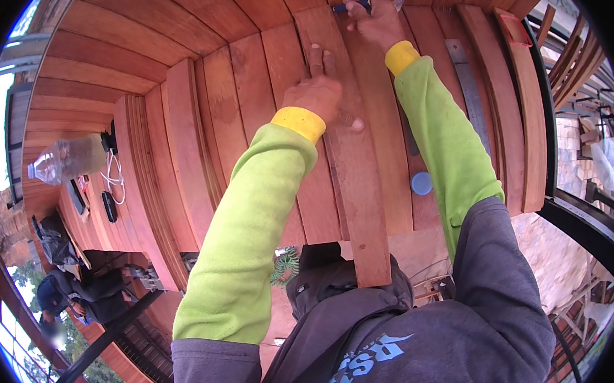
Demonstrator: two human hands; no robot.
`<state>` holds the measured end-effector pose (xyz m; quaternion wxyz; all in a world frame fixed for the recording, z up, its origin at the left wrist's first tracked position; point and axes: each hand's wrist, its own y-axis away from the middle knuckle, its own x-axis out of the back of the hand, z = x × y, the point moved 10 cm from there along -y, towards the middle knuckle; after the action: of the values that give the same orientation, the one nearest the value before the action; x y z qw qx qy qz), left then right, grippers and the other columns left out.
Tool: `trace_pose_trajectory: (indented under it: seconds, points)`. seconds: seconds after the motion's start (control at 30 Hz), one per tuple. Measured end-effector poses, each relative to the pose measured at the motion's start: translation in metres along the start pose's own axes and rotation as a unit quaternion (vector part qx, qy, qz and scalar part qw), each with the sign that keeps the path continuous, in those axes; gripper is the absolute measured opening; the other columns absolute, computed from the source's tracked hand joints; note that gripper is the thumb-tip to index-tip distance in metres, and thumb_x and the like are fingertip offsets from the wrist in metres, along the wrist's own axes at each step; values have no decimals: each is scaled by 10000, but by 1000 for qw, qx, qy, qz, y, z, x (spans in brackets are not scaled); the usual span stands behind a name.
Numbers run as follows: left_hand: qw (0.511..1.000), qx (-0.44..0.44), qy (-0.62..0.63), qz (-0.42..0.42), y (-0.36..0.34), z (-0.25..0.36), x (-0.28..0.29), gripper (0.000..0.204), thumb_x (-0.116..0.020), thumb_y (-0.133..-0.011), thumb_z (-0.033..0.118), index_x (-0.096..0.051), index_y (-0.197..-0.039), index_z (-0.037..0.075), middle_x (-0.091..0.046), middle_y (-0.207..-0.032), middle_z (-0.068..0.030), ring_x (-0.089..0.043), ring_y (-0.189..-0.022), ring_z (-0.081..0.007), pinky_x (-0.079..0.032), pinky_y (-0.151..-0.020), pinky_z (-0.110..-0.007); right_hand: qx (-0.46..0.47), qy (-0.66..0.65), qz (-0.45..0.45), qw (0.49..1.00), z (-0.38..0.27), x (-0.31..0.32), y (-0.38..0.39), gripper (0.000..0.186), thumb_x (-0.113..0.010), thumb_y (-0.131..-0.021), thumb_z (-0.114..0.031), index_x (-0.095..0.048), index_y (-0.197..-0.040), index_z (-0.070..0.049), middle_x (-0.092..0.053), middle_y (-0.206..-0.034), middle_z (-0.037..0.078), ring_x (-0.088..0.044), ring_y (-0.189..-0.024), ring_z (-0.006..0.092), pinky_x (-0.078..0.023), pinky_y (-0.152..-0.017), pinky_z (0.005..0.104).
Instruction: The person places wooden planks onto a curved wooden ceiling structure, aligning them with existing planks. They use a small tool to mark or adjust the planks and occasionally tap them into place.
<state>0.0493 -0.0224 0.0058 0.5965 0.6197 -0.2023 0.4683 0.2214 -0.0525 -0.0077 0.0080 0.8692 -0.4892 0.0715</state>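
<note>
A reddish-brown wooden plank (355, 181) lies lengthwise on the board surface, its near end jutting over the front edge toward my body. My left hand (318, 91) presses on it with the fingers stretched out and the thumb apart. Near the plank's far end, my right hand (378, 19) is closed around a slim blue pen-like tool (341, 8); its exact kind is unclear. Right of my right forearm lies a flat metal ruler (466, 88). A round light-blue lid (421, 183) sits beside that forearm.
Stacked planks (142, 181) stand on the left, beside a clear plastic bottle (66, 160), a white cable (112, 169) and a small black device (109, 207). More planks (497, 107) line the right. Another person (61, 294) is at the far left.
</note>
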Motion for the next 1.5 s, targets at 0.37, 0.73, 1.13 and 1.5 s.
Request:
trace_pose_trajectory:
  seconds: [0.37,0.73,1.13,1.5]
  points:
    - [999,11,-36,-22,0,10,5,1304,-786,-576,591,-53,-1456,-34,-9,-1527,-240,-378,-1298,-400,-397,-1024,-463,151,270,70,948,-12,9,-31,228,-583,-818,-186,-599,-826,41,-613,-751,259,-626,-696,395,-490,-625,460]
    - [999,15,-47,-10,-4,-3,-3,1327,-797,-562,595,-57,-1447,-61,-23,-1520,-258,-352,-1324,-369,-411,-1019,-431,170,301,-113,932,-48,-4,90,156,-581,-807,-130,-564,-805,25,-579,-685,207,-574,-612,328,-432,-573,425]
    - [1000,1,-29,11,-3,2,1,1314,-824,-556,530,-58,-1449,-55,-32,-1528,-244,-435,-1249,-407,-427,-986,-442,161,301,-34,939,-22,-6,-11,230,-552,-797,-158,-610,-688,36,-602,-739,290,-618,-740,440,-483,-678,486]
    - [999,-8,-32,14,-4,6,3,1306,-837,-556,494,-60,-1445,-66,-29,-1517,-275,-469,-1211,-433,-439,-974,-433,138,276,5,951,-21,-4,-30,255,-557,-811,-191,-607,-762,54,-602,-796,295,-612,-808,444,-482,-687,499]
